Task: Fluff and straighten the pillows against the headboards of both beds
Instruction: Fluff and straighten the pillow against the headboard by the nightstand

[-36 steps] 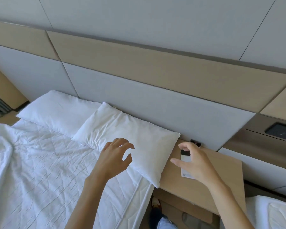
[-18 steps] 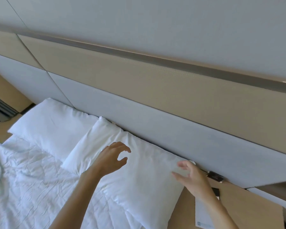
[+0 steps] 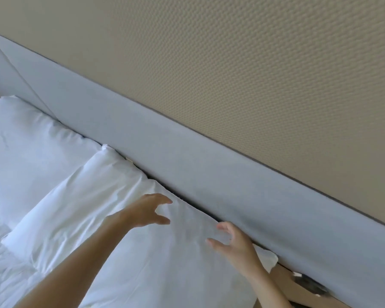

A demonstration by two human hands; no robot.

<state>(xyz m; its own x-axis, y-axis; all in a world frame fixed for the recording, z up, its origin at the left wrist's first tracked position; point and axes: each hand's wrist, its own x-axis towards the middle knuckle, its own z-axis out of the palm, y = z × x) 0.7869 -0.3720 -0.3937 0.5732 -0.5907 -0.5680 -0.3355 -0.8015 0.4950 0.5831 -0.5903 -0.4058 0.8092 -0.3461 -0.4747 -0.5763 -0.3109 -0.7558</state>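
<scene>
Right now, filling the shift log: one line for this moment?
near pillow | left hand, right hand open above it | not gripped | against headboard

head cam | looks down, forward | close over pillow (image 3: pixel 111 218) and headboard (image 3: pixel 209 185)

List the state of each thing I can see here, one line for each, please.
Near pillow: flat on the bed, wrinkled, its far edge against the headboard.
Far pillow: flat, untouched, against the headboard.
Headboard: upright, grey.
Left hand: open, fingers spread, over the near pillow.
Right hand: open, fingers bent, at the pillow's far edge.
</scene>
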